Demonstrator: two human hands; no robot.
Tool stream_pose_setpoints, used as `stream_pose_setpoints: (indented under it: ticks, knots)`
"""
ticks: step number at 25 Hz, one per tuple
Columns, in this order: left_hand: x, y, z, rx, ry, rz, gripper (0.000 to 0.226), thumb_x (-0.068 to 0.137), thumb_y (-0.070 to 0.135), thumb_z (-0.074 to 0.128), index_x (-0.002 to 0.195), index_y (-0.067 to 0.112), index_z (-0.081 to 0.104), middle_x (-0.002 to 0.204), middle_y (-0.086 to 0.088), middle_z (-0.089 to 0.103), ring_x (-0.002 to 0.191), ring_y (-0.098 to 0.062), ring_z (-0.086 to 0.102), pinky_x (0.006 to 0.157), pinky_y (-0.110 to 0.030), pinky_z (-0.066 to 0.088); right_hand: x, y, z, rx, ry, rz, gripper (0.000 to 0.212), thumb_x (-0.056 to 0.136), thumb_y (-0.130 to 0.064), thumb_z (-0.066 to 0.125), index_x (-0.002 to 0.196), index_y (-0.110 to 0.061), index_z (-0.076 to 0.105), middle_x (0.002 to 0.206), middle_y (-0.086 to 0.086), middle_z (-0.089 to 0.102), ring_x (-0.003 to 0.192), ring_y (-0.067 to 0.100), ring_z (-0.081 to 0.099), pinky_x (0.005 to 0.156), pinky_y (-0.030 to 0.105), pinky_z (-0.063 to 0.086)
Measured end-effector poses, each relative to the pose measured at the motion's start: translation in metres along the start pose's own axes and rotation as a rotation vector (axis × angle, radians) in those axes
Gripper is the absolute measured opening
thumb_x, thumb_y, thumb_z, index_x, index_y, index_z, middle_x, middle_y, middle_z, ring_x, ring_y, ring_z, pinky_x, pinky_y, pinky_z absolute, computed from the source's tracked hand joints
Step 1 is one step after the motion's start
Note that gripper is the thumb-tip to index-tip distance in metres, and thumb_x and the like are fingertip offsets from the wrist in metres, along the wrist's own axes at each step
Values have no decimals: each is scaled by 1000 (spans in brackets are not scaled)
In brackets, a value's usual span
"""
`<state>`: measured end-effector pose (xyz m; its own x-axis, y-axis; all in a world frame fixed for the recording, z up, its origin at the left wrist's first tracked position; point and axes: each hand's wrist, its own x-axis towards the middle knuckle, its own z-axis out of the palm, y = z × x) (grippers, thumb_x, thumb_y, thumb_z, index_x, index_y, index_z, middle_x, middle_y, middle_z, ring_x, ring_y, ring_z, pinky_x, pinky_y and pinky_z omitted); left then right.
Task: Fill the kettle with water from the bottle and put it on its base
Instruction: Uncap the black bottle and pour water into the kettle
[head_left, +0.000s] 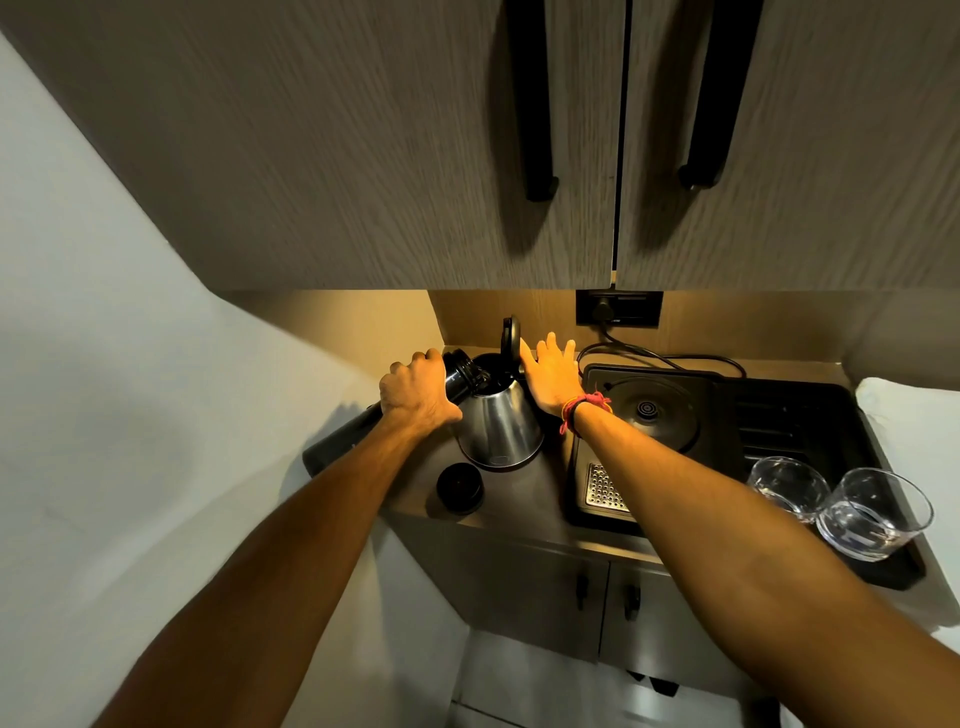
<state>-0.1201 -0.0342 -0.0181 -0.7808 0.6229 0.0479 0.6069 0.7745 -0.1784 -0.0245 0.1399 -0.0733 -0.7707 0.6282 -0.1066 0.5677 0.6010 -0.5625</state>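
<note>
**Bottle tipped over the open kettle**

The left hand (415, 392) grips the dark bottle (457, 379), tilted so its mouth sits over the kettle's opening. The steel kettle (498, 428) stands on the counter (519, 499), left of its base (649, 410), lid (510, 338) upright. The right hand (553, 376) rests against the kettle's far side, fingers spread open. The cap (460, 488) lies near the front edge.

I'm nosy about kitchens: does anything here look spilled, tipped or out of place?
No spill shows. The bottle is tipped on purpose, its mouth over the open kettle. Its cap lies loose by the counter's front edge, and the kettle stands off its base.
</note>
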Motion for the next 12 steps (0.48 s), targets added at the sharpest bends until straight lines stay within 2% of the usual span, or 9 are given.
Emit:
stream_pose_setpoints:
  ticks: [12]
  knots:
    - [2, -1, -2, 18, -8, -7, 76, 67, 47, 81, 128, 13, 49, 116, -10, 63, 102, -32, 65, 76, -40, 54, 1, 0, -1, 30, -33, 16, 71, 104, -48, 27, 158, -3, 23, 167, 18, 15, 156, 38, 12, 126, 51, 11]
